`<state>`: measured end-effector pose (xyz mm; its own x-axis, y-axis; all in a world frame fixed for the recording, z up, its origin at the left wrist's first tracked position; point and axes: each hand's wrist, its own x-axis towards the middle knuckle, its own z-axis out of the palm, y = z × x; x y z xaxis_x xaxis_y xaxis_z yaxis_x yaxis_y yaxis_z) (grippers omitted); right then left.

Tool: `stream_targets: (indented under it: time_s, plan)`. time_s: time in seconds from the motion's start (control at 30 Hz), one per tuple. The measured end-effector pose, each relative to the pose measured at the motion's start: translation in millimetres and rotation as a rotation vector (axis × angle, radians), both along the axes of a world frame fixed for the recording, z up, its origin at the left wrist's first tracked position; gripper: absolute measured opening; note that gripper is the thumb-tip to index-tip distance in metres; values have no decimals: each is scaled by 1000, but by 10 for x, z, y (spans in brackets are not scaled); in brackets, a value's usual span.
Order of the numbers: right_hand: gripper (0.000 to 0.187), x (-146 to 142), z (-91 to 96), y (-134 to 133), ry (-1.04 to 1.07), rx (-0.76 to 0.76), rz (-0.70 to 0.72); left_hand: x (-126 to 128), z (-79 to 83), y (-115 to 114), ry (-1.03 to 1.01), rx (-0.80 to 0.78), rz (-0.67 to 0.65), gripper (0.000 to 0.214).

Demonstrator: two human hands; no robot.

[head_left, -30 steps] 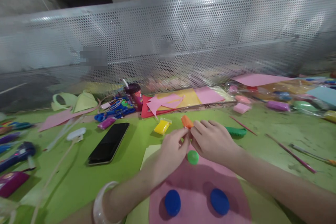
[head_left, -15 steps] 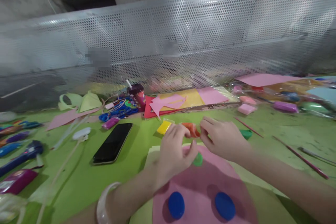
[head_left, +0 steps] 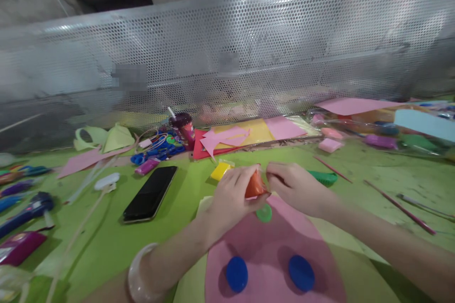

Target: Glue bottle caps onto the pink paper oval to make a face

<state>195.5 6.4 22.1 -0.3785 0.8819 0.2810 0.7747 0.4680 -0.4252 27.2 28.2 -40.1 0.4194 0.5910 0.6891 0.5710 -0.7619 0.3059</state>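
My left hand [head_left: 232,194] is closed around a small plastic packet of orange modelling clay [head_left: 255,184], thumb below and fingers above. At the packet's right edge, the curled fingers of my right hand [head_left: 293,182] pinch the wrapper; the fingertips are partly hidden. Beneath my hands lies a pink paper shape [head_left: 273,251] on pale yellow sheets. It carries two blue discs [head_left: 237,274] and a small green disc [head_left: 264,213] near its top. A yellow clay packet [head_left: 221,170] rests just beyond my left hand. Behind my right hand is a green object [head_left: 323,178], partly covered.
A black phone [head_left: 151,194] lies to the left, beside a white cable [head_left: 80,232]. Past it stand a dark cup with a straw [head_left: 184,130] and coloured papers [head_left: 245,137]. Thin sticks [head_left: 398,206] lie on the right. A perforated metal screen [head_left: 227,57] closes off the back.
The orange packet has been turned more upright between my hands, and my left fingers have closed over it. My right fingers have come to its edge. The view has shifted slightly.
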Motion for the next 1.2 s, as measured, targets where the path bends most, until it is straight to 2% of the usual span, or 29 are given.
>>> stream_targets:
  time_s: [0.13, 0.37, 0.47, 0.57, 0.67, 0.83, 0.93, 1.03, 1.13, 1.2]
  plan:
    - [27, 5, 2, 12, 50, -17, 8, 1, 24, -16, -70, -92, -57, 29]
    - [33, -3, -82, 29, 99, -12, 3, 15, 64, -31, -189, -86, -127, 11]
    - [35, -4, -143, 41, 72, 24, -8, 7, 64, -20, -198, -123, -151, 13]
    - [27, 4, -189, 47, 86, 133, -32, -8, 51, 1, -219, -202, -139, 14]
    - [10, 16, -210, 29, 143, 311, -11, -22, 33, 21, -246, -287, -99, 33]
    - [14, 27, -225, -18, 127, 560, 196, -28, 17, 38, -283, -311, -76, 52]
    - [14, 20, -251, -23, 123, 629, 218, -11, 35, 33, -297, -275, -29, 54]
    - [21, 3, -270, -29, 243, 605, 188, 7, 61, 21, -325, -268, -8, 45]
    - [34, -17, -264, -68, 387, 432, 128, 6, 63, 14, -373, -331, -2, 45]
    - [41, -30, -253, -111, 432, 342, 136, -3, 47, 17, -403, -363, 7, 49]
